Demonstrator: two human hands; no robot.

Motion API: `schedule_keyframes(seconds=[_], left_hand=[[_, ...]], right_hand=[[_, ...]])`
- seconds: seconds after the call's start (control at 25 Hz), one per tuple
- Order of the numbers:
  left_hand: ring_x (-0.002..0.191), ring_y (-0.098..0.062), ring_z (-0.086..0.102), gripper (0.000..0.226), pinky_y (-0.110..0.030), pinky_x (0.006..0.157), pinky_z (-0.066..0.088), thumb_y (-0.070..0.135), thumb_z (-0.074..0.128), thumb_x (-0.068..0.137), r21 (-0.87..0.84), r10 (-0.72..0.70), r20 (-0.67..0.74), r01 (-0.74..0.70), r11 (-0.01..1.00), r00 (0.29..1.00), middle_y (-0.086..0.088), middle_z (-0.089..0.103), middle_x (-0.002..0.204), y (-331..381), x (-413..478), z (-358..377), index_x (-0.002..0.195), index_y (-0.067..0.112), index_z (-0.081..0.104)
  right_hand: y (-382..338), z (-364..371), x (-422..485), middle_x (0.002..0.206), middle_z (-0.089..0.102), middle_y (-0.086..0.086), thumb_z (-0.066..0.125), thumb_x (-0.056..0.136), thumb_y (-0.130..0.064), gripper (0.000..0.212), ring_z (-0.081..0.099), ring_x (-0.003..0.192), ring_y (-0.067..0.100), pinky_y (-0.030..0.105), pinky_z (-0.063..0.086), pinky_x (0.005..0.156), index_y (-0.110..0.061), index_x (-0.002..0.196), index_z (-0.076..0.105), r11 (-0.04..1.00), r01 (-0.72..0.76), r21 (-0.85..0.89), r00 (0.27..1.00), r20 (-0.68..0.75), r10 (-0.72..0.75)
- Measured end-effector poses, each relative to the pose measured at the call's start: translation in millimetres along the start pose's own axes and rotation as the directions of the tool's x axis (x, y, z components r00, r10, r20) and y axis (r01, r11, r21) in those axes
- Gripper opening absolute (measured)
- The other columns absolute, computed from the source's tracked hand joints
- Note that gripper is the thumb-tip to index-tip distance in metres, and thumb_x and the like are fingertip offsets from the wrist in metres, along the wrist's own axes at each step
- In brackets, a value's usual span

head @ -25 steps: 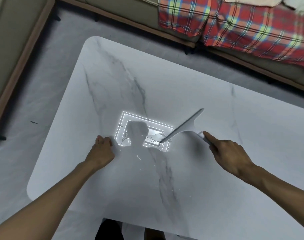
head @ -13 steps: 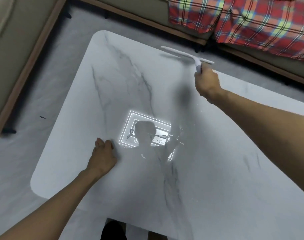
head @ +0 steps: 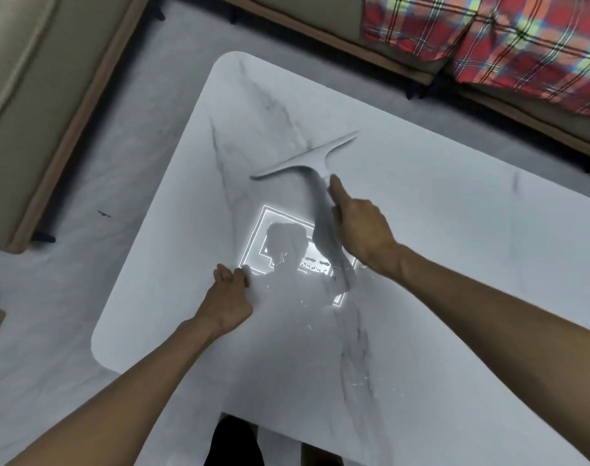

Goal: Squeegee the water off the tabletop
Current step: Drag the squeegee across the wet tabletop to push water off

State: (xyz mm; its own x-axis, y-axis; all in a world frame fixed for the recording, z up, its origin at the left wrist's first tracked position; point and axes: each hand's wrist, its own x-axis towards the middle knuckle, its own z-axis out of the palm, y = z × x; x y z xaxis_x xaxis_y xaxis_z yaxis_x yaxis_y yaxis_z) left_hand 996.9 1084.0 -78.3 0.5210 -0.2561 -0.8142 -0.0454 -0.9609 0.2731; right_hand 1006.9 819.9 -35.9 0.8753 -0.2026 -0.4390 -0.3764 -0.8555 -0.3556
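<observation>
Squeegee (head: 315, 166), pale grey, T-shaped, sits over the middle of the tabletop (head: 455, 264), blade running from 8 o'clock to 2 o'clock, handle trailing back toward 5 o'clock; whether the blade edge touches the marble cannot be told. Right hand (head: 357, 227) wraps the handle, fingers closed around it, index finger stretched along the stem toward the blade. Ceiling-light reflection (head: 270, 223) glares on the wet surface just under the handle, with scattered water droplets (head: 361, 381) glinting toward 5 o'clock. Left hand (head: 229, 294) rests on the tabletop at 7 o'clock of the squeegee, fingers curled together, holding nothing visible. Plaid blanket (head: 488, 35) covers the sofa beyond the far edge, at 1 o'clock.
</observation>
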Motion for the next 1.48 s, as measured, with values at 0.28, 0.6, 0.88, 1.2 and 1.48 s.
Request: schedule_keyframes(seconds=[0.28,0.6,0.88,1.2,1.48], left_hand=[[0.145,-0.043,0.017,0.040,-0.036,0.102,0.033,-0.005,0.037,0.083,0.048,0.042,-0.069,-0.039,0.998,0.997,-0.029,0.001,0.157,-12,-4,12,0.122,0.006,0.041],[0.118,-0.044,0.046,0.034,-0.042,0.094,0.041,-0.002,0.040,0.082,0.018,0.001,-0.121,0.001,1.000,0.993,-0.029,0.028,0.143,-7,-47,91,0.116,0.004,0.041],[0.147,-0.041,0.012,0.040,-0.042,0.107,0.033,0.000,0.038,0.086,-0.002,-0.074,0.013,0.074,0.997,0.997,-0.029,-0.003,0.158,6,-71,127,0.125,0.004,0.039],[0.145,-0.037,0.025,0.042,-0.041,0.101,0.038,-0.001,0.039,0.086,-0.029,-0.062,0.049,0.063,0.998,0.997,-0.020,-0.005,0.161,-3,-73,125,0.127,0.006,0.039],[0.074,-0.030,0.057,0.035,-0.034,0.058,0.041,-0.002,0.037,0.082,-0.318,-0.253,-0.246,0.169,0.933,0.936,-0.008,0.058,0.086,-36,-109,107,0.112,0.015,0.045]], right_hand=[[7,31,-64,0.078,0.055,0.009,0.039,0.095,-0.019,0.062,0.051,0.067,0.035,0.038,0.041,0.059,-0.031,0.150,0.015,0.986,0.154,-0.065,0.983,0.114,-0.146],[76,28,-157,0.092,0.060,0.008,0.042,0.094,-0.017,0.066,0.038,0.062,0.031,0.032,0.032,0.058,-0.033,0.151,0.013,0.931,0.234,-0.280,0.957,0.234,-0.170],[165,-10,-242,0.082,0.059,0.003,0.033,0.098,-0.024,0.057,0.057,0.069,0.031,0.034,0.041,0.059,-0.040,0.150,0.014,0.911,0.170,-0.375,0.963,0.260,-0.073],[174,-19,-264,0.077,0.058,-0.005,0.027,0.100,-0.043,0.046,0.062,0.077,0.027,0.036,0.048,0.063,-0.046,0.146,0.023,0.953,0.086,-0.291,0.990,0.129,-0.050],[75,56,-259,0.092,0.069,0.002,0.046,0.097,-0.035,0.043,0.065,0.063,0.027,0.028,0.046,0.048,-0.032,0.140,0.040,0.701,0.680,-0.213,0.727,0.312,-0.611]])
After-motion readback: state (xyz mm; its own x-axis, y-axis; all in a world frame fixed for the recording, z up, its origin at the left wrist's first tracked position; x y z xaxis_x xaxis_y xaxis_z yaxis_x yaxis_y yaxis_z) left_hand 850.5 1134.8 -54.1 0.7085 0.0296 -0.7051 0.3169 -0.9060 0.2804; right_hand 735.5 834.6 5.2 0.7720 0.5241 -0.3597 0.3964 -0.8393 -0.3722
